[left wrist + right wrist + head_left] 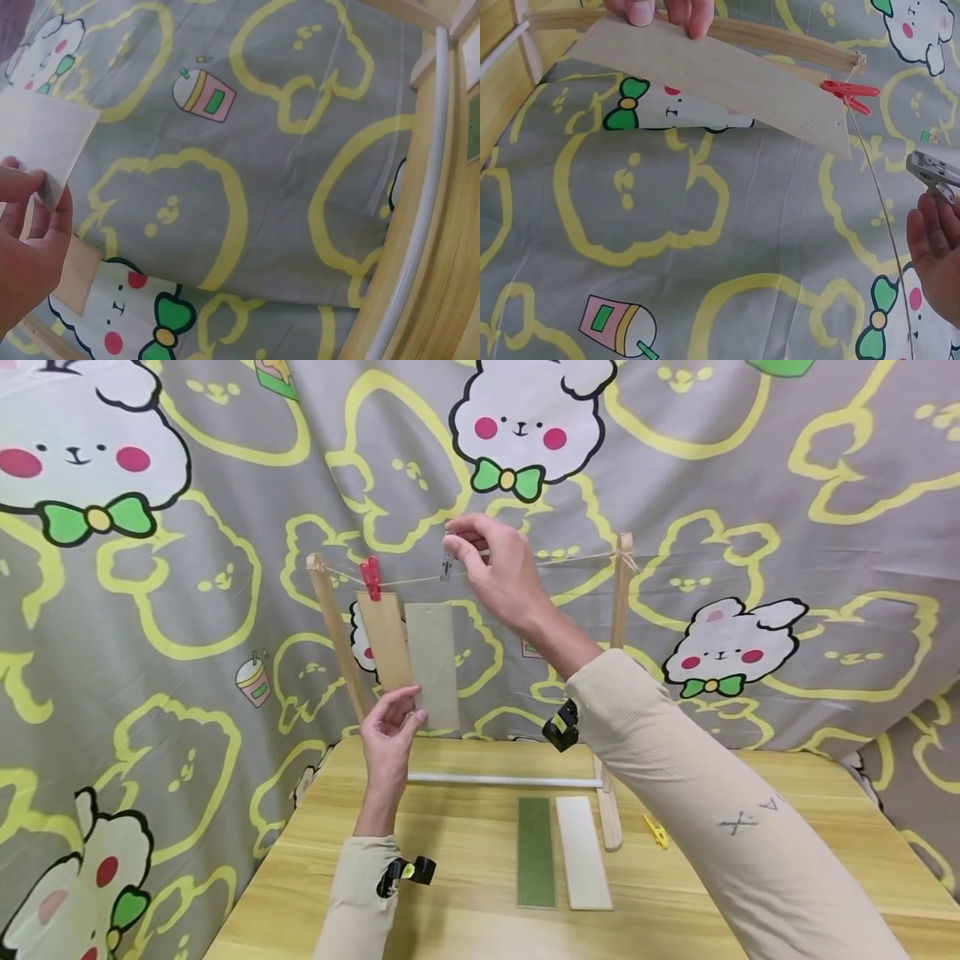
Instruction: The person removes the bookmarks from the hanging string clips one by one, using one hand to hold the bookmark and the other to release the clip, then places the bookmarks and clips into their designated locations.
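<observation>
pinching a silvery clip (446, 567) between thumb and fingers, the right grip (501, 567) is holding it with the lower end pointing down; whether its mouth is parted, i cannot tell. the left grip (387, 735) is narrowing on the lower left edge of a grey-green panel (431, 664), holding it off the worktop (450, 897). the panel's long axis is running nearly upright, its top end with the small hole sitting just below the cord (408, 582) and below the clip, slightly to its left. that short gap is mattering most: the right grip is lying nearer the top end, the left grip nearer the bottom. beside the panel, a tan panel (386, 643) is hanging from a red clip (371, 578). farther out, a green panel (536, 852), a white panel (584, 852) and a yellow clip (656, 832) are lying on the worktop.
</observation>
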Available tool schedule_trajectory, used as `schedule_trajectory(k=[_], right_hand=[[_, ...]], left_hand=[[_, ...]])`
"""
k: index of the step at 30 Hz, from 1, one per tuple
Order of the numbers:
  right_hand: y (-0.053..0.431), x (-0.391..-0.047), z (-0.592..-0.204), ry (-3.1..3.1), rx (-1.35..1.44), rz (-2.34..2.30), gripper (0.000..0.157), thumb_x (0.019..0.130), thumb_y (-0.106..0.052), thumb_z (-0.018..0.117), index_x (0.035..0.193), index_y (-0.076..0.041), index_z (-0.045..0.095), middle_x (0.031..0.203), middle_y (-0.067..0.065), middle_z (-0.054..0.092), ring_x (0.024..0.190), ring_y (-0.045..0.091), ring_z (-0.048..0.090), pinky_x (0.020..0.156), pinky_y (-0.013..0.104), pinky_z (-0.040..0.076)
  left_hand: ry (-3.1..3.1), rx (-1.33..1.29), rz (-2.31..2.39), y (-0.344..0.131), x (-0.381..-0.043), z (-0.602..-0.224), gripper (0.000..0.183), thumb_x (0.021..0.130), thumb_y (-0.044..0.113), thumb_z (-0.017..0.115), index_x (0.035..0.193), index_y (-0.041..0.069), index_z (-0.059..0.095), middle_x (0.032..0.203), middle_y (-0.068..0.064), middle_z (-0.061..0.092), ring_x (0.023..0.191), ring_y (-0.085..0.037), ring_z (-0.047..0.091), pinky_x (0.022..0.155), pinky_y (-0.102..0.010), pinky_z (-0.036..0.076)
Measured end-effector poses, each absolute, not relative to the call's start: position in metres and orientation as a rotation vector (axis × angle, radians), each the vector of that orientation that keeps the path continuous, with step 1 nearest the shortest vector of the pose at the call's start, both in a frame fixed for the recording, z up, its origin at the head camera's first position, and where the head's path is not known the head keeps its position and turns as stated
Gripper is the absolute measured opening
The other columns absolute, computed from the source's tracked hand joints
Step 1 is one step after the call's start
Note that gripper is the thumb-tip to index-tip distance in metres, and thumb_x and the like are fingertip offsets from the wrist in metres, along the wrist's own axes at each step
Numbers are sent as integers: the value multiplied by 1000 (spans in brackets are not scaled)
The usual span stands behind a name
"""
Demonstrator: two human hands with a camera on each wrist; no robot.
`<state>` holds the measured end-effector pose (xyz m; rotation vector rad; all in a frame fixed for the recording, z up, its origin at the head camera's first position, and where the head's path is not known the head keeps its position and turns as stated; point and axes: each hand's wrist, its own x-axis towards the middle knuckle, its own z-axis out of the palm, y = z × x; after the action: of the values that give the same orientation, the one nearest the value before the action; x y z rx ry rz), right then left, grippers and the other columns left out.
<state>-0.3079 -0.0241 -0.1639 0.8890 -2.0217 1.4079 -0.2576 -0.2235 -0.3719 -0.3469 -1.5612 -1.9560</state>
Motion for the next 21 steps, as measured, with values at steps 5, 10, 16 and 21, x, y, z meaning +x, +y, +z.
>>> schedule_trajectory(k=[5, 10, 16, 21], right_hand=[[-16, -303, -170, -2020, 902, 1407, 27, 104, -22, 63, 124, -5, 69, 111, 3, 72, 100, 10, 65, 92, 27, 55], [-10, -299, -175, -2030, 911, 1420, 28, 104, -23, 62, 125, -6, 69, 111, 2, 72, 101, 8, 64, 91, 26, 55], [-4, -294, -187, -2026, 911, 1457, 31, 105, -23, 62, 128, -4, 68, 114, 5, 73, 104, 12, 66, 92, 27, 56], [4, -290, -194, -2015, 911, 1448, 31, 105, -23, 62, 128, -5, 68, 114, 4, 73, 103, 12, 67, 91, 27, 56]], left_hand=[[-1566, -370, -1950, -221, -256, -375, 36, 83, -24, 66, 118, -17, 63, 115, -11, 73, 100, -17, 67, 88, -24, 57], [-1566, -387, -1950, -220, -255, -376, 36, 83, -23, 67, 119, -19, 61, 115, -9, 73, 100, -16, 67, 88, -23, 57], [-1560, -412, -1952, -219, -252, -379, 36, 84, -23, 68, 118, -20, 60, 114, -8, 73, 101, -16, 68, 88, -23, 57], [-1568, -427, -1939, -218, -251, -379, 36, 84, -23, 68, 119, -21, 60, 115, -8, 73, 102, -16, 67, 87, -23, 57]])
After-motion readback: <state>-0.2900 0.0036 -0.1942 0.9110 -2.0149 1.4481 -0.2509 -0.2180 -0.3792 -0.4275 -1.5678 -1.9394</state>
